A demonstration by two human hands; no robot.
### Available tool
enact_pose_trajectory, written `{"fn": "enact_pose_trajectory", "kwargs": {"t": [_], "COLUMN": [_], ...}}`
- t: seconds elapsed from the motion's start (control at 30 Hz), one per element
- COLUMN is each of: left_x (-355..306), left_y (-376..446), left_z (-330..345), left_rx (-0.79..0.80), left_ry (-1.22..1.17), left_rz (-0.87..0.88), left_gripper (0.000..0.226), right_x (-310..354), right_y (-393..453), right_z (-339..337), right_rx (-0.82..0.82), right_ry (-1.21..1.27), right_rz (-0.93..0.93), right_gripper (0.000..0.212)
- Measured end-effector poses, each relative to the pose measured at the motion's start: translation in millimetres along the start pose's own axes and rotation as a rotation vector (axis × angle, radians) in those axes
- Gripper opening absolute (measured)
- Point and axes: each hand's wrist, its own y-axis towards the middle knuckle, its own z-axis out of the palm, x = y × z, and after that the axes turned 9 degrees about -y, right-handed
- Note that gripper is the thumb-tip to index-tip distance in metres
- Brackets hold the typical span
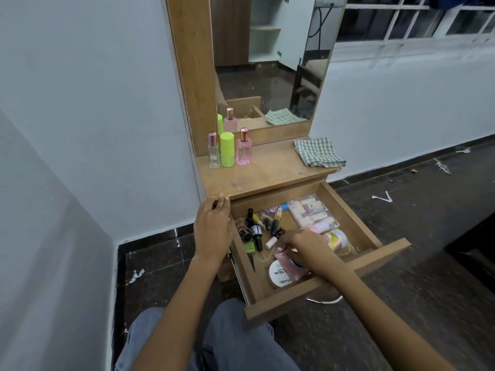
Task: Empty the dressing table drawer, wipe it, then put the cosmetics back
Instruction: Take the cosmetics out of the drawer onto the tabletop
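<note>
In the open drawer (345,207), my right hand (308,250) curls onto the pink pouch (290,266) directly beneath it, lying front-to-back; grip unclear. My left hand (213,226), fingers straight, rests on the worktop (267,170) edge, farther off.

Open drawer (308,293), lower centre: nail polish bottles (257,228), right hand (308,250) among them. Tabletop (267,170), centre: three bottles (227,149), checked cloth (318,152).

A home bedroom — mirrored dressing table (257,170), perfume bottles (243,151).
</note>
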Motion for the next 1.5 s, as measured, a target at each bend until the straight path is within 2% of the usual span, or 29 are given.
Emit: {"fn": "enact_pose_trajectory", "kwargs": {"t": [0.3, 0.47, 0.57, 0.7, 0.8, 1.0, 1.1, 1.2, 1.27, 1.37, 1.5], "left_x": [-5, -8, -8, -10, -12, -12, -11, -10, -10, -9, -9], "left_y": [-2, -2, -1, -1, -2, -2, -1, -1, -1, 0, 1], "left_z": [-4, -6, -8, -8, -6, -5, -4, -3, -2, -1, -1], "left_rx": [0.014, 0.024, 0.031, 0.033, 0.024, 0.014, 0.014, 0.001, -0.022, -0.053, -0.05], "left_ry": [-0.038, -0.069, -0.072, -0.065, -0.065, -0.051, -0.054, -0.054, -0.044, -0.015, 0.002], "left_rz": [-0.042, -0.077, -0.075, -0.096, -0.105, -0.104, -0.102, -0.097, -0.072, -0.033, -0.022], "left_gripper": [0.046, 0.045, 0.045, 0.044, 0.045, 0.044, 0.044, 0.044, 0.044, 0.046, 0.048], "right_x": [3, -7, -21, -35, -36, -32, -15, 3, 12, 17, 15], "right_y": [-13, -7, -6, -2, 5, 19, 17, 20, 31, 55, 99], "right_z": [-6, -11, -16, -18, -22, -31, -41, -57, -71, -94, -112], "right_rx": [0.031, -0.076, 0.044, 0.175, 0.259, 0.372, 0.285, 0.148, 0.079, -0.023, -0.113], "right_ry": [0.023, 0.062, 0.026, 0.028, -0.013, -0.02, -0.004, 0.131, 0.237, 0.218, 0.116], "right_rz": [0.066, 0.313, 0.373, 0.338, 0.244, 0.151, 0.123, 0.123, 0.15, 0.24, 0.408], "right_gripper": [0.031, 0.032, 0.046, 0.048, 0.047, 0.039, 0.036, 0.018, 0.029, 0.051, 0.04]}}
